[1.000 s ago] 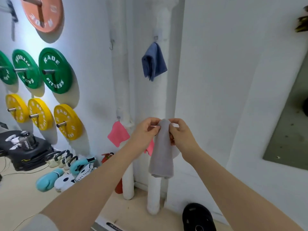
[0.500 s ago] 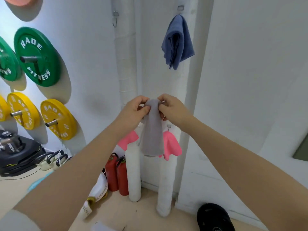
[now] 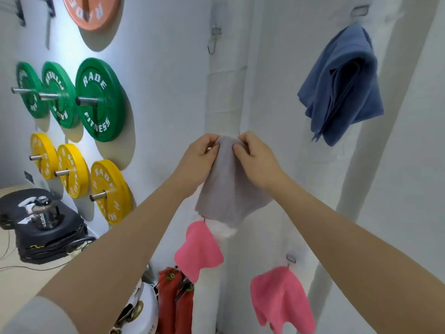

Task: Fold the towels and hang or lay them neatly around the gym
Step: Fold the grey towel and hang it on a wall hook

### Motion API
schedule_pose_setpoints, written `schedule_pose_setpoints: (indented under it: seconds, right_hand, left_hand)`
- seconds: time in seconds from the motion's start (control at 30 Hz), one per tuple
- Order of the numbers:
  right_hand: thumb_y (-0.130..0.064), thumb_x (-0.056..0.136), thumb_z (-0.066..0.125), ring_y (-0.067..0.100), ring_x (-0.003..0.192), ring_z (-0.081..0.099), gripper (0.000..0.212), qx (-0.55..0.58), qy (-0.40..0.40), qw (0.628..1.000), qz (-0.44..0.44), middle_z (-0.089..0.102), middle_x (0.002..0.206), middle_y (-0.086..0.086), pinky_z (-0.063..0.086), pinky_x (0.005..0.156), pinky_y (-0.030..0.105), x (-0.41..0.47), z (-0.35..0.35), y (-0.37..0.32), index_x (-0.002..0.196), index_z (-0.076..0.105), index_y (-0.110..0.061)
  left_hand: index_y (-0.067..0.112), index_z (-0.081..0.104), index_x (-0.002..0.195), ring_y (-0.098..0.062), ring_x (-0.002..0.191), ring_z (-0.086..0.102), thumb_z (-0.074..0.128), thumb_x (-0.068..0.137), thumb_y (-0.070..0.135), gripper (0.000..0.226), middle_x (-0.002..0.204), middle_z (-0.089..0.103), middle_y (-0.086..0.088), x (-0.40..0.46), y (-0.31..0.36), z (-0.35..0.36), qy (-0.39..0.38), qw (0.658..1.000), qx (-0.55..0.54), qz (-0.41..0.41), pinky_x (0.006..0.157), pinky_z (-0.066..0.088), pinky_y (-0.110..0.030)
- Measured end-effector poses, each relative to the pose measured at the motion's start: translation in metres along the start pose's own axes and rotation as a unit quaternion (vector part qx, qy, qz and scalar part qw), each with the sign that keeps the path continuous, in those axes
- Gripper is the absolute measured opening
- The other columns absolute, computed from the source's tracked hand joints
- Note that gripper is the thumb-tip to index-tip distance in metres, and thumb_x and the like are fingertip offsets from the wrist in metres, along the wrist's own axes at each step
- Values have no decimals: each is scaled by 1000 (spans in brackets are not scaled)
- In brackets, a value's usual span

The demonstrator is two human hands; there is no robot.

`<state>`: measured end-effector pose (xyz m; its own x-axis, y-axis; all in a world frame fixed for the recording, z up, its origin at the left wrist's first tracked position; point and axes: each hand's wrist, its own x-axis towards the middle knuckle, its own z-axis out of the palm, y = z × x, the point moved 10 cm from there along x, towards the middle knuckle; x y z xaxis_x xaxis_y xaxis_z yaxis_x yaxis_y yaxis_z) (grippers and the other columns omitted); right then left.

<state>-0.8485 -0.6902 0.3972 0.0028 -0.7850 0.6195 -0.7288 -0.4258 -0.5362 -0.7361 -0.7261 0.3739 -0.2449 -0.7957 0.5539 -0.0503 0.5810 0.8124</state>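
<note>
A folded grey towel hangs from my two hands in front of a white wrapped pipe. My left hand pinches its top left corner and my right hand pinches its top right. A bare metal hook sticks out of the pipe well above my hands. A folded blue towel hangs from a hook at the upper right. Two pink towels hang from lower hooks below the grey one.
Green and yellow weight plates sit on pegs on the left wall, with an orange plate above. Black gear with a bottle lies at the lower left. Red fire extinguishers stand at the pipe's foot.
My hands have lifted the grey towel higher along the pipe, and my view has tilted up and closer to the wall. The towel has spread wider at the bottom.
</note>
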Motion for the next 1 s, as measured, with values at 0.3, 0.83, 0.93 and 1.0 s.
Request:
schedule_pose_setpoints:
  seconds: [0.3, 0.83, 0.93, 1.0]
  right_hand:
    - [-21, 94, 48, 7, 74, 51, 7, 175, 78, 979, -70, 56, 80, -9, 41, 65, 15, 201, -35, -20, 90, 52, -17]
    - [-22, 95, 40, 26, 79, 51, 9, -70, 186, 979, -34, 55, 90, 2, 34, 57, 30, 240, -28, -16, 101, 43, -15]
    - [-11, 88, 45, 29, 108, 48, 25, -136, 179, 974, -41, 53, 121, 7, 39, 81, 36, 214, -12, -8, 111, 53, -15]
    - [-11, 83, 51, 31, 118, 42, 27, -124, 158, 979, -30, 45, 134, 9, 40, 94, 39, 183, 4, 6, 109, 58, -15]
  left_hand:
    - [26, 61, 97, -5, 83, 60, 49, 95, 23, 13, 94, 65, 7, 183, 63, -61, 150, 984, 22, 95, 78, 51, -21]
    - [15, 52, 108, -8, 77, 59, 53, 92, 20, 17, 99, 61, -1, 253, 21, -77, 151, 988, 8, 13, 55, 48, -9]
    - [15, 53, 114, -10, 94, 56, 44, 95, 20, 22, 112, 57, 1, 212, 15, -78, 177, 984, 3, 34, 77, 49, -17]
    - [15, 48, 124, -7, 112, 44, 42, 96, 18, 29, 125, 42, 7, 170, 20, -75, 167, 980, 65, 83, 94, 36, -11]
